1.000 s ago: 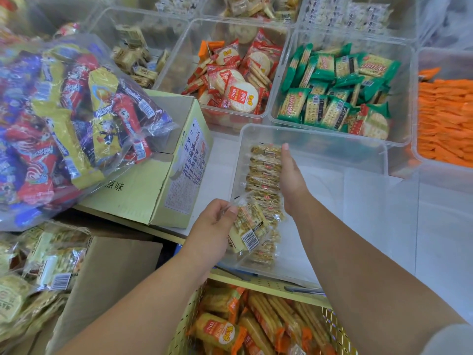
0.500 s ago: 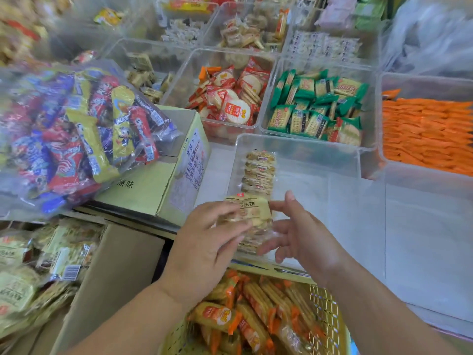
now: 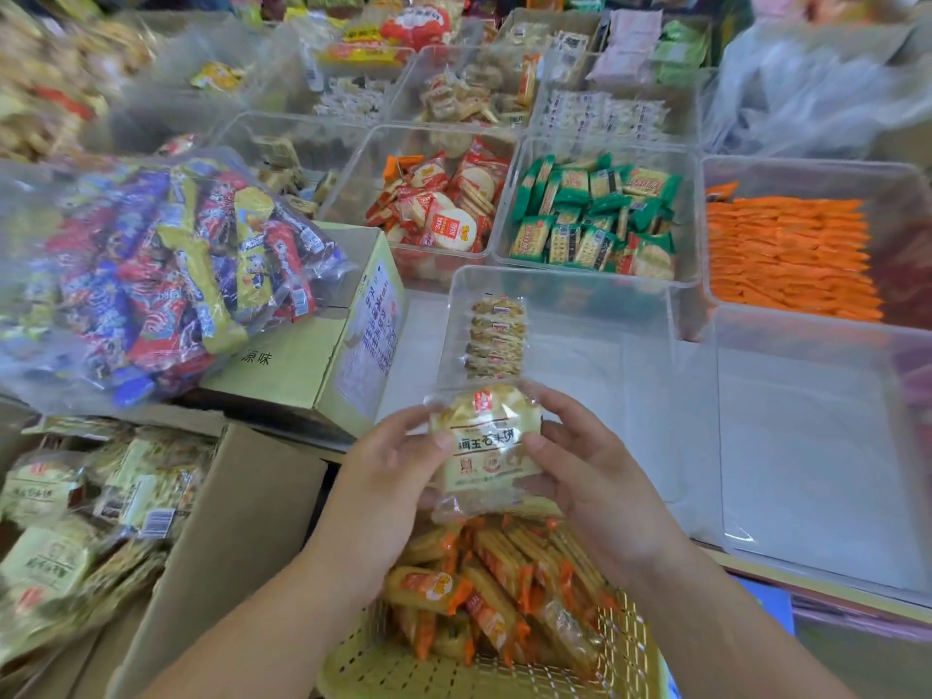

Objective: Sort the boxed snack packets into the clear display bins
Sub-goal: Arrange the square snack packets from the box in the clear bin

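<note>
Early stage: left grip (image 3: 398, 476) and right grip (image 3: 590, 479) both pinch one yellow packet (image 3: 486, 446); the clear bin (image 3: 580, 305) just beyond holds one short row (image 3: 497, 340), with many boxed packets (image 3: 60, 496) unsorted to their left.

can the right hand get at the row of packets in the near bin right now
Probably yes: the row of packets stands in the open-topped clear bin just beyond the right hand, with nothing between. But it and the left hand both hold a yellow packet.
</note>
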`<state>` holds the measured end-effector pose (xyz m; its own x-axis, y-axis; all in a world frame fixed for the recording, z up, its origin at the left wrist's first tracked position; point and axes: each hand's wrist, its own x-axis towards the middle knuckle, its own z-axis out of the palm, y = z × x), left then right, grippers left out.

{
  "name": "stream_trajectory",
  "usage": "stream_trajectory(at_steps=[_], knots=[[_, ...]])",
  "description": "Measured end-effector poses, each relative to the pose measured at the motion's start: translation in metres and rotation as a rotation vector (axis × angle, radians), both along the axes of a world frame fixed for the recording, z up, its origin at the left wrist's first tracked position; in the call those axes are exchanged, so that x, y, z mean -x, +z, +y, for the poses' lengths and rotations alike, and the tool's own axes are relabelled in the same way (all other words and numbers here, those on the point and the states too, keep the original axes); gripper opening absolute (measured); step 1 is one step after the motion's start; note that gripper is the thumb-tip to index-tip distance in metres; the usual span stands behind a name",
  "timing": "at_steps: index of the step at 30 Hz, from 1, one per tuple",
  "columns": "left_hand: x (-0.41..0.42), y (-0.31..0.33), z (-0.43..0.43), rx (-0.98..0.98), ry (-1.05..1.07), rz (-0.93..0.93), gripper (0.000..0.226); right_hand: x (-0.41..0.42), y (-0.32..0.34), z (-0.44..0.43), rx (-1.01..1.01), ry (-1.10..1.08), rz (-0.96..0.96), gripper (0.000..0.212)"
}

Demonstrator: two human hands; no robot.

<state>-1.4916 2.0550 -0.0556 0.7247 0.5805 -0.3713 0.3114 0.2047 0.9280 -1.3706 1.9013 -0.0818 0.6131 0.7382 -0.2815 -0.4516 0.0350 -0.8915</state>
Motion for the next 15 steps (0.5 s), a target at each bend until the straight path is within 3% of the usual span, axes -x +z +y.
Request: stream_trajectory(at_steps=[2,5,7,10,12,15], knots=[[-0.001,0.002,-0.002,-0.019,-0.049,-0.022,0.022,0.003,0.001,-0.002,0.050,-0.043,-0.076,0.039],[-0.001,0.005,-0.006,-0.196,-0.135,-0.054,0.015,0.006,-0.002,0.000,0.309,-0.229,-0.290,0.023],[-0.005,0.004,-0.009,-0.471,-0.195,-0.049,0.022,0.008,0.002,0.000,0.320,-0.308,-0.190,0.020],[-0.013,-0.001,-0.011,-0.883,-0.361,-0.099,0.027,0.003,0.003,-0.003,0.089,-0.107,0.096,0.050],[-0.015,-0.010,-0.010,-0.951,-0.519,-0.084,0.033,-0.003,0.004,-0.001,0.033,-0.044,0.126,0.040],[-0.016,-0.023,-0.005,-0.899,-0.591,0.026,0.045,-0.024,-0.007,-0.002,0.119,-0.136,0.035,0.019]])
